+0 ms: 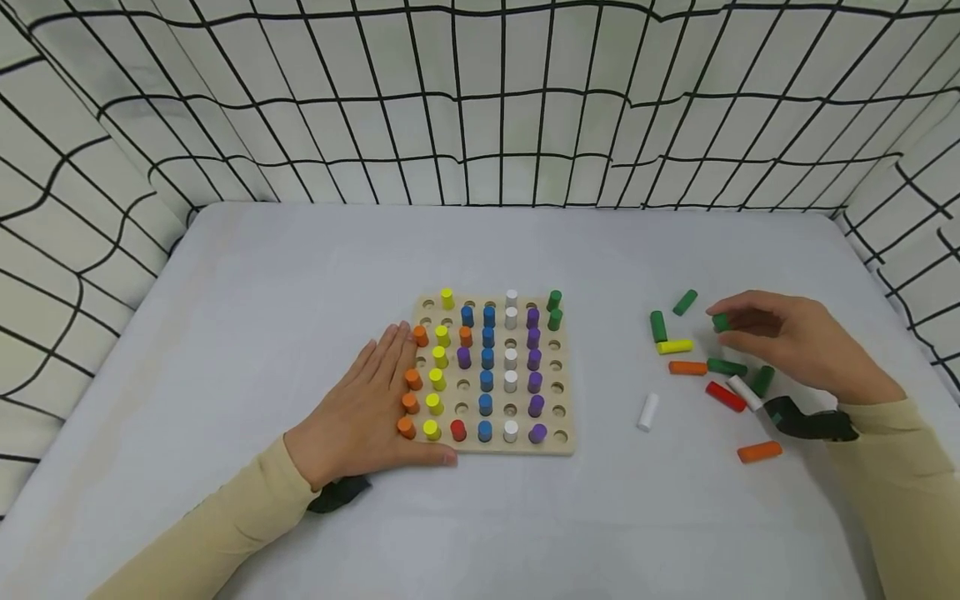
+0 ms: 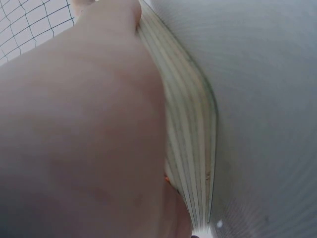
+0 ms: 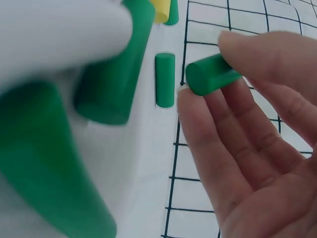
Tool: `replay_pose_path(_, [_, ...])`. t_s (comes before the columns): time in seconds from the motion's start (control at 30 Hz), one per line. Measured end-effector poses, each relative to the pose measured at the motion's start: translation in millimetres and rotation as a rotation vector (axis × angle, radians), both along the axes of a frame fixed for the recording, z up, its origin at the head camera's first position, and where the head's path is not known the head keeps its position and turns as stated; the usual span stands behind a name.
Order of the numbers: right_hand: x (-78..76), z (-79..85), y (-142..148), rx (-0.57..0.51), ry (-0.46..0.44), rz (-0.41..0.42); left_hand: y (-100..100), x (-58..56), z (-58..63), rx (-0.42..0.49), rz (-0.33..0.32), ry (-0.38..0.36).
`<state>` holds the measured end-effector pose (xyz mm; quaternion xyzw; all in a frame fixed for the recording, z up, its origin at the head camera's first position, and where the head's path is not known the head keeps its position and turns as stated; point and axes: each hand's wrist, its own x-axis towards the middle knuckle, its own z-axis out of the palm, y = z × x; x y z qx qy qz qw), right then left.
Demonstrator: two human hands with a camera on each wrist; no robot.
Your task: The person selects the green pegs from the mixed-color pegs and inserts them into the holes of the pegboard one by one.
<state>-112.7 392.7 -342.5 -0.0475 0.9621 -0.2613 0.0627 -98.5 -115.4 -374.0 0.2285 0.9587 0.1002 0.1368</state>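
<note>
A wooden pegboard (image 1: pixel 567 417) lies on the table, with columns of orange, yellow, blue, white and purple pegs standing in its holes. Two green pegs (image 1: pixel 555 319) stand at its far right corner. Along the board's left side rests my left hand (image 1: pixel 360 417), fingers straight and thumb stretched over the front edge. The left wrist view shows the board's layered edge (image 2: pixel 190 129) beside the palm. Right of the board, my right hand (image 1: pixel 787 342) pinches a green peg (image 3: pixel 212 74) between thumb and fingertips, raised over the loose pegs.
Loose pegs lie scattered under and around the right hand: several green, a yellow peg (image 1: pixel 675 347), orange pegs (image 1: pixel 760 452), a red peg (image 1: pixel 726 396) and white pegs (image 1: pixel 648 412). Black wire grid panels (image 1: pixel 495 96) stand along the back and sides of the white table (image 1: pixel 225 317).
</note>
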Motion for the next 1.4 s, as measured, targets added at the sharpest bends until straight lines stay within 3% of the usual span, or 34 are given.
replay_pose_path(0.37, [12.1, 6.4, -19.2, -0.111, 0.083, -0.067, -1.2, 3.3, 3.2, 0.004, -0.028, 0.028])
replay_pose_path(0.53, [12.6, 9.8, -26.8, -0.179, 0.075, -0.08, 2.3, -0.4, 4.9, -0.003, -0.037, 0.031])
replay_pose_path(0.87, [0.8, 17.9, -44.0, -0.201, 0.099, -0.092, 3.2, -4.6, 5.2, -0.015, -0.046, 0.025])
replay_pose_path(1.4, [-15.4, 31.0, -87.2, -0.378, 0.161, -0.094, -1.3, 1.2, 2.3, 0.005, -0.024, 0.016])
